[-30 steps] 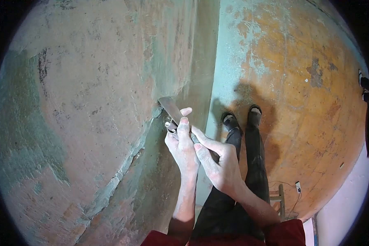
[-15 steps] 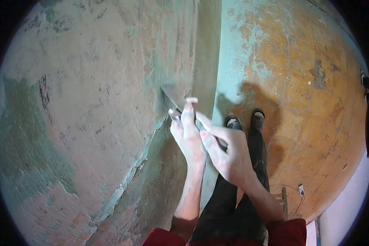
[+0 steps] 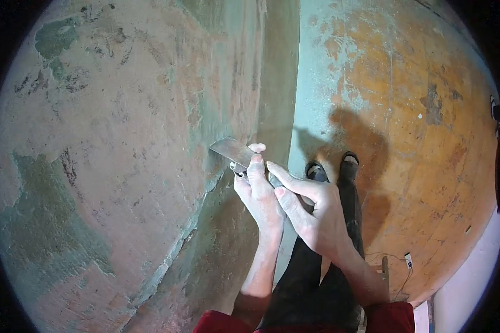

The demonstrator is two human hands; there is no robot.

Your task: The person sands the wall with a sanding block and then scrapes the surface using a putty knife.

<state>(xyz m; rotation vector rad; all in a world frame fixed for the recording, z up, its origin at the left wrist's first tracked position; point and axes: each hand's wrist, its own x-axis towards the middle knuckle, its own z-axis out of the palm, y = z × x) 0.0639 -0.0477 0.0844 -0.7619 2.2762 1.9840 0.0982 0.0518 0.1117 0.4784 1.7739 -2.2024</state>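
Note:
A flat metal scraper [image 3: 233, 151] runs from both hands up to the left, its blade end at the bare wall surface [image 3: 144, 161]. My left hand [image 3: 261, 197] is closed on it near the blade, with the thumb laid along the metal. Behind it, my right hand [image 3: 316, 213] wraps round the handle end, its fingers reaching toward the left hand. White dust covers both hands. At the left hand's curled fingers shows a small dark, shiny piece, too small to name. Patches of green paint [image 3: 55, 211] remain on the wall, and a ragged paint edge [image 3: 172, 252] slants below the blade.
To the right lies a worn orange floor [image 3: 422, 166] with a pale blue border [image 3: 316, 72]. My feet in dark shoes [image 3: 316, 171] stand on it. A white power strip [image 3: 408, 261] with a cable and a wooden piece [image 3: 385, 272] are at the lower right.
The scraper and both hands have shifted slightly down. The blade has turned flatter and shows more of its face. The view of the wall has moved down a little.

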